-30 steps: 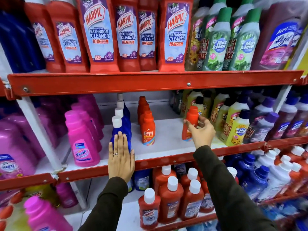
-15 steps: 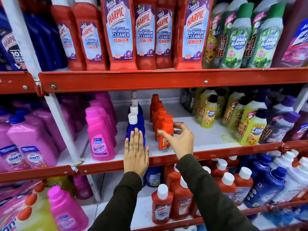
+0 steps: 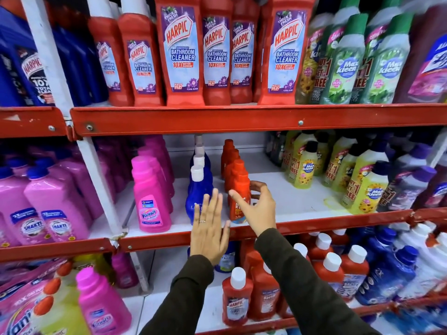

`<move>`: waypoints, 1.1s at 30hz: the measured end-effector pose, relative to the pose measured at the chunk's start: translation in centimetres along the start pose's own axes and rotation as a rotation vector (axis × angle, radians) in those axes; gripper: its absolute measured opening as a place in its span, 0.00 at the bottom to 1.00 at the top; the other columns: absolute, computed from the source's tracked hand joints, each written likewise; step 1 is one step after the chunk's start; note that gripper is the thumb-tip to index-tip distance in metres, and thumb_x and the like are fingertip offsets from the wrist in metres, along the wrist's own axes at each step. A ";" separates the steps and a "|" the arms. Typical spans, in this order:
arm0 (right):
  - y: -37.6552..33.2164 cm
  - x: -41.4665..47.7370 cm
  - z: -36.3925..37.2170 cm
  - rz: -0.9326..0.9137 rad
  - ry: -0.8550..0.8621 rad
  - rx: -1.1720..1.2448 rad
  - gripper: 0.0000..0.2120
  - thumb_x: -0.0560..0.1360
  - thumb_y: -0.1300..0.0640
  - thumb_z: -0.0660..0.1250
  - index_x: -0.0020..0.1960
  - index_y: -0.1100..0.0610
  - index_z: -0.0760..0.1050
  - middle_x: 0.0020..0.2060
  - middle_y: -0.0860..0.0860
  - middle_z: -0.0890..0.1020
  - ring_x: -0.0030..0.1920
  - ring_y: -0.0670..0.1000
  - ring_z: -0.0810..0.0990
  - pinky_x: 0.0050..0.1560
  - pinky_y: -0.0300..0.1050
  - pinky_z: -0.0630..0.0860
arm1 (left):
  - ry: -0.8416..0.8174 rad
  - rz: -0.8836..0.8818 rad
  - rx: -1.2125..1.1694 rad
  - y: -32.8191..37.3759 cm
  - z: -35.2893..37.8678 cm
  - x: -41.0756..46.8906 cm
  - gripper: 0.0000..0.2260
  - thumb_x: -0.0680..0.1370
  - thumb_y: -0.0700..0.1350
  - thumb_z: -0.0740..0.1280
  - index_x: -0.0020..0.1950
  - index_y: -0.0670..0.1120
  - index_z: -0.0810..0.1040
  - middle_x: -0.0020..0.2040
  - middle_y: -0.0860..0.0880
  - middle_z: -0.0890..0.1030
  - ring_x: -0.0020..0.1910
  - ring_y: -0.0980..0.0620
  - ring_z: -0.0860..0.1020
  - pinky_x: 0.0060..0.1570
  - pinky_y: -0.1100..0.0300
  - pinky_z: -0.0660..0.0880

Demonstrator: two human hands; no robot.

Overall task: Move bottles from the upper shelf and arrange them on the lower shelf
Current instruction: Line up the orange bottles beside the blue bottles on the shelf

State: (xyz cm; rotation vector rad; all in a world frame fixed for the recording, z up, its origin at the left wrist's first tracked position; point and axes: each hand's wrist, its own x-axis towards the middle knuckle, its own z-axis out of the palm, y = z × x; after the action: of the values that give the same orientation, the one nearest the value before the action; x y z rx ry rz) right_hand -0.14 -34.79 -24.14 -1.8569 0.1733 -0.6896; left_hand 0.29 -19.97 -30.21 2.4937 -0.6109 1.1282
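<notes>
Looking at the middle shelf point(image 3: 314, 221), your right hand point(image 3: 258, 209) is curled loosely round the front orange bottle point(image 3: 239, 189), thumb on the left of the label, fingers behind on the right, w/ visible gaps, so it reads as half-open, not clamped; can't tell if any finger actually touches. Your left hand point(image 3: 209, 228) is flat, fingers spread wide, holding nothing, in front of the blue bottle point(image 3: 197, 197) w/ the white cap. The orange bottle stands upright at the head of a single-file row of same bottles, near the shelf's front edge, just beside the blue row. Probably it's small rigid plastic, light even when full, won't crush, but the glossy label makes it slippery-ish. Take it at the waist, thumb opposite fingers, above the label's lower edge; the cap is narrow and gives less purchase. Top-heavy it isn't, yet the footprint is small, so it'll likely tip if nudged sideways, esp. into the row behind. The big red Harpic bottles point(image 3: 180, 56) on the upper shelf point(image 3: 242, 119) look heavier; those prob. want a full-palm grip at the pinched middle.
</notes>
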 end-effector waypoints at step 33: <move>0.5 -2.5 -2.1 0.258 -0.238 0.337 0.23 0.80 0.34 0.50 0.72 0.39 0.65 0.63 0.39 0.73 0.55 0.29 0.75 0.50 0.26 0.69 | -0.290 -0.741 -1.119 7.5 -1.4 3.3 0.32 0.82 0.67 0.47 0.84 0.58 0.47 0.85 0.52 0.57 0.82 0.52 0.59 0.81 0.46 0.59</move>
State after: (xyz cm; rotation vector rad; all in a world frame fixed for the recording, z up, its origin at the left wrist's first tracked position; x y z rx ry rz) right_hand -3.22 -35.64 -25.05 -1.5416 0.1297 -0.2947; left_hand -2.38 -26.51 -25.87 1.6056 -0.2090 0.0472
